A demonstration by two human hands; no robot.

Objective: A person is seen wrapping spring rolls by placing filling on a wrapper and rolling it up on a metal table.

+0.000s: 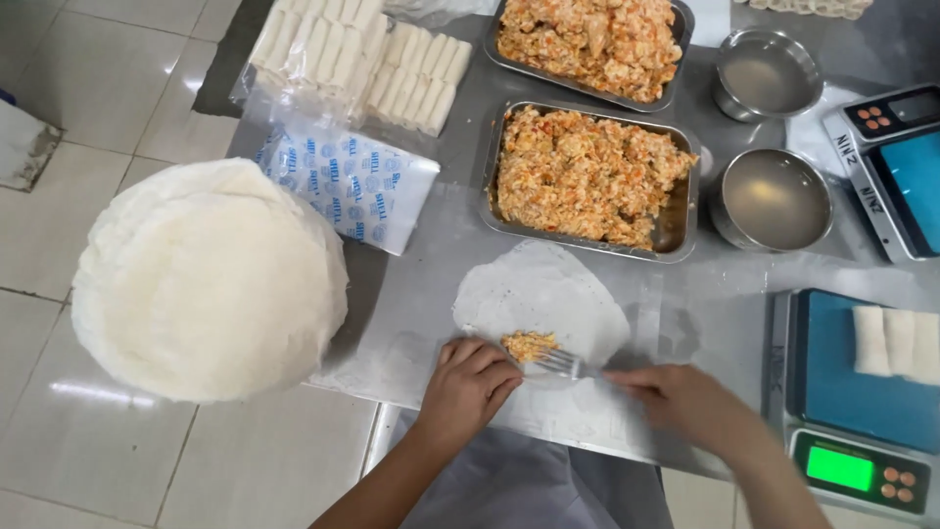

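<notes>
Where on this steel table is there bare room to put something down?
Bare steel lies between the wrapper and the near scale, below the bowls, and left of the left hand, under the printed bag. The far end, with trays and rolls, is crowded.

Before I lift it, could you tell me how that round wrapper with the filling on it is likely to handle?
The wrapper looks thin and lies flat, so it is probably floppy and tears easily. The filling sits loose near one edge and may spill if tilted.

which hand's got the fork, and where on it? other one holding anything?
Right hand holds the fork by its handle end, tines by the filling. Left hand grips nothing; its fingers rest on the wrapper.
</notes>
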